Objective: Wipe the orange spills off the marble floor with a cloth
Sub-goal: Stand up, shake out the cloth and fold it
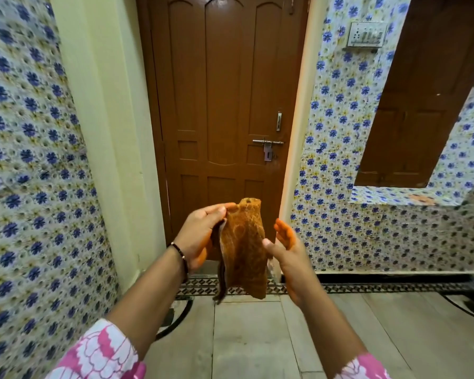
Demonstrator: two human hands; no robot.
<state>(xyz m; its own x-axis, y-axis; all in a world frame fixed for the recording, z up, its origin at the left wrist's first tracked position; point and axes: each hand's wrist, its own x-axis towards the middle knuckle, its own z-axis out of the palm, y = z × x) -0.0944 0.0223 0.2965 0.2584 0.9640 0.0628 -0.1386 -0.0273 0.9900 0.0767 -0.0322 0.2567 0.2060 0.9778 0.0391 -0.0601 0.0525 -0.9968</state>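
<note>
The person holds a cloth [242,247] up in the air, in front of a brown wooden door [225,105]. The cloth is stained orange and hangs down, well above the marble floor [257,337]. The left hand [200,236] pinches the top edge of the cloth between its thumb and fingers. The right hand [286,250] is beside the cloth with its fingers straight; its thumb touches the cloth's right edge. Orange color is on the right hand's fingers. The two hands are apart, with the cloth between them. A dark bracelet [181,254] is on the left wrist. Both arms wear pink and white sleeves [99,354]. The walls on both sides have blue flower tiles [30,160]. A metal latch [268,146] sits on the door. A white switch board [365,34] is on the right wall.
</note>
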